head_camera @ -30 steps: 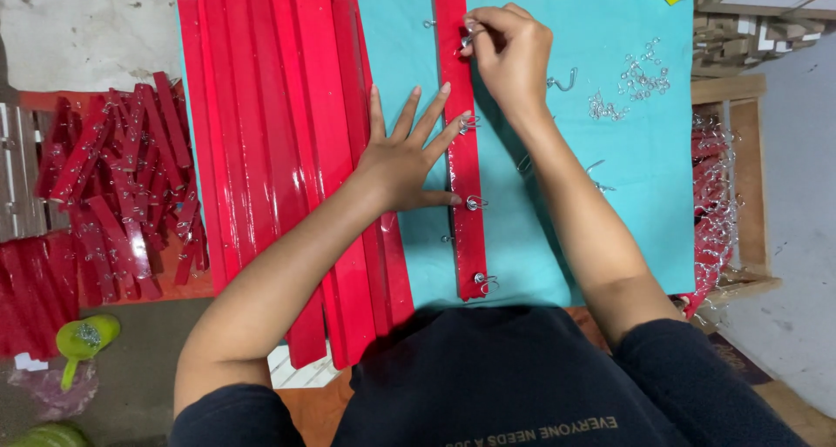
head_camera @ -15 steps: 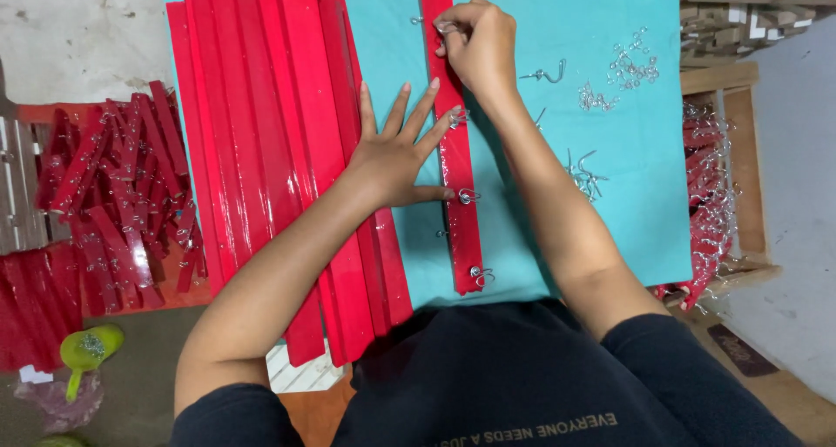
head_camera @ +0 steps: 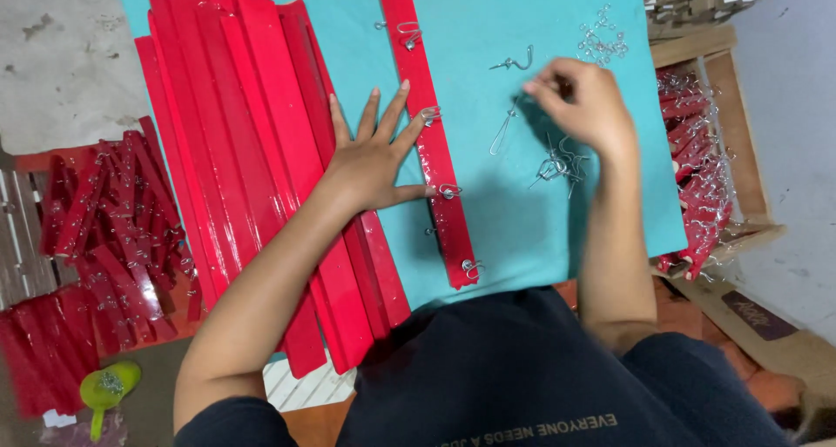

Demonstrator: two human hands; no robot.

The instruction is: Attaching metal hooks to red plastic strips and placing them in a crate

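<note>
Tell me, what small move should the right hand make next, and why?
Probably close its fingertips on one loose wire hook and lift it. The right hand hovers over the scattered hooks on the teal mat, and whether it holds one is too blurred to tell. The left hand lies flat, fingers spread, steadying the red strip, which already carries several hooks.

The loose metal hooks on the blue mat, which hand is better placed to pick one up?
Probably the right hand: it hovers over the loose hooks, while the left hand lies flat, fingers spread, beside the red strip.

Left hand (head_camera: pixel 370 160) presses red strip (head_camera: pixel 428 134); right hand (head_camera: pixel 583 103) picks among wire hooks (head_camera: pixel 557 164).
</note>
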